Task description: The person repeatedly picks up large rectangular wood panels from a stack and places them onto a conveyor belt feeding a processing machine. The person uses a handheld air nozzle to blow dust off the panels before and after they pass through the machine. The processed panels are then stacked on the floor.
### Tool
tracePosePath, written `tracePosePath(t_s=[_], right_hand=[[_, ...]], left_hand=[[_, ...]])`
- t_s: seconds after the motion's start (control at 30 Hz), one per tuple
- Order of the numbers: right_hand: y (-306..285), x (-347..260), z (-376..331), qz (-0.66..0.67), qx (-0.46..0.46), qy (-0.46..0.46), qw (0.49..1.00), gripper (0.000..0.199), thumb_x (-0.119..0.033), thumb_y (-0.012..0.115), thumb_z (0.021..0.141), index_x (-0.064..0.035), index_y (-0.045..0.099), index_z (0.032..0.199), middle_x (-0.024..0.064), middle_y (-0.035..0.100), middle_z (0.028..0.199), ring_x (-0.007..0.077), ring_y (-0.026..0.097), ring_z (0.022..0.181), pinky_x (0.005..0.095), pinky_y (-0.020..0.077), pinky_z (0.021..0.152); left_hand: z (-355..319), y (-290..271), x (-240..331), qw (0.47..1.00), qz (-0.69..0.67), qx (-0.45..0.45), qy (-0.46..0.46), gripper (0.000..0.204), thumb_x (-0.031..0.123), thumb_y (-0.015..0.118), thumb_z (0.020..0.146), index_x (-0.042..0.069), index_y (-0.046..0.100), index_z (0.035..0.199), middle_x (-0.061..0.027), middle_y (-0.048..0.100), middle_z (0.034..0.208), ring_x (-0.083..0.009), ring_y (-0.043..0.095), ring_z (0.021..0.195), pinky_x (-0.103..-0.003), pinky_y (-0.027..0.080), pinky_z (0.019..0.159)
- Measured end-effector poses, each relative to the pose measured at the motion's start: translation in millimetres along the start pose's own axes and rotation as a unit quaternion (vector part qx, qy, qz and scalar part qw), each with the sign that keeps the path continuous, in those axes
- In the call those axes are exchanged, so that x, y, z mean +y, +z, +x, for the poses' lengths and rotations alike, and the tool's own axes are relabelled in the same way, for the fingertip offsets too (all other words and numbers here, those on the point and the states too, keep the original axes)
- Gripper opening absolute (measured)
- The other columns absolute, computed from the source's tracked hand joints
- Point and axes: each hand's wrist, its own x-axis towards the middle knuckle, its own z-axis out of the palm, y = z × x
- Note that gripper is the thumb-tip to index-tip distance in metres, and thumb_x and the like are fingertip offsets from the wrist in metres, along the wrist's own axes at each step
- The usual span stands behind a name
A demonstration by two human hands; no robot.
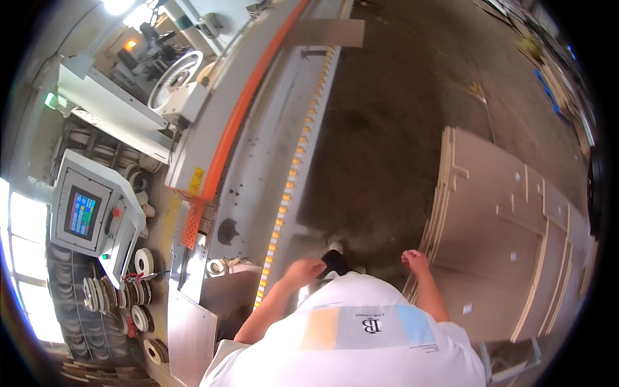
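Note:
My left hand (304,272) is held low in front of my body, its fingers curled in and nothing showing in them. It hangs beside the roller edge (279,222) of a long machine, next to a dark piece of clothing over my leg (334,263). My right hand (416,260) is raised on the other side of my body, loosely closed with no object visible in it. Close to it, on the right, stands a tall stack of brown boards (490,238). A single brown board (325,33) lies across the far end of the machine.
On the left a control panel (87,209) with a lit screen stands by an orange guard rail (238,122). Rolls of edge band (143,261) fill the floor and rack below it. A metal frame (516,364) sits under the board stack. Concrete floor (387,142) runs between machine and stack.

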Motion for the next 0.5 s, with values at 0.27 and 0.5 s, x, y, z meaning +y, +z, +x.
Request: tracePosePath(t_s=[0.27, 0.5], right_hand=[[-44, -41, 68, -0.167, -0.064, -0.084, 0.980, 0.026, -0.026, 0.067, 0.094, -0.0066, 0.077, 0.107, 0.0135, 0.077, 0.097, 0.0224, 0.074, 0.089, 0.0364, 0.0575, 0.078], [-173, -11, 154, -0.424, -0.051, -0.308, 0.850, 0.018, -0.023, 0.063, 0.089, -0.0076, 0.072, 0.089, 0.0140, 0.070, 0.083, 0.0255, 0.069, 0.080, 0.0425, 0.0531, 0.065]], left_hand=[[180, -59, -6, 0.996, 0.078, -0.021, 0.024, 0.022, 0.032, 0.058, 0.099, 0.013, 0.068, 0.104, -0.0159, 0.072, 0.099, -0.0382, 0.068, 0.097, -0.050, 0.053, 0.082], [433, -116, 146, 0.974, 0.153, -0.084, 0.143, 0.022, 0.031, 0.058, 0.098, 0.014, 0.070, 0.106, -0.0128, 0.073, 0.103, -0.0355, 0.069, 0.098, -0.048, 0.054, 0.083]])
